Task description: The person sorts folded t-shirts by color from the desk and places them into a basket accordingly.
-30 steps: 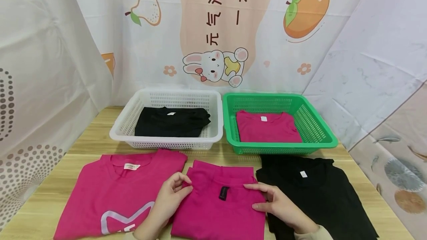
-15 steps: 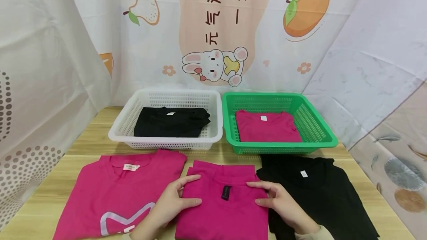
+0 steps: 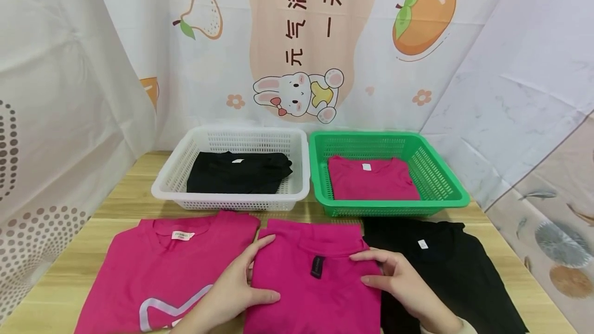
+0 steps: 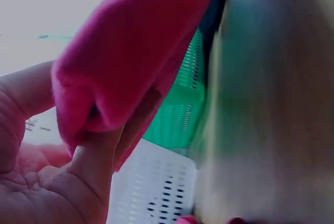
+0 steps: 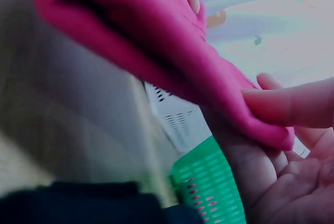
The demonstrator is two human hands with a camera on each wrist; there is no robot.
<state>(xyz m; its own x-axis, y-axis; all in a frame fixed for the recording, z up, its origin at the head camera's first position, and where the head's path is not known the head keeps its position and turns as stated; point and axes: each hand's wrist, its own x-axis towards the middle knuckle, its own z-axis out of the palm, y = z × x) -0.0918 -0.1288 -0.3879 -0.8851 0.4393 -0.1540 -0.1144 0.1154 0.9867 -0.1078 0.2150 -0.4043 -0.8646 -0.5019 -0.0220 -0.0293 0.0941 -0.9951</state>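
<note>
A folded magenta T-shirt with a black neck label lies between my hands in the head view. My left hand grips its left side, thumb on top; the left wrist view shows fingers under the folded cloth. At the other side my right hand pinches the shirt between thumb and fingers, with fingers beneath it in the right wrist view. Both wrist views show the shirt raised off the tabletop. To the left lies a pink T-shirt with a pale printed outline. A black T-shirt is spread at the right.
Behind the shirts stand a white basket holding a folded black shirt and a green basket holding a folded pink shirt. A printed curtain hangs behind the wooden table.
My left hand has shifted its grip along the shirt's left side. The magenta shirt has moved slightly right and appears larger, closer to the camera. My right hand has moved a little right with it.
</note>
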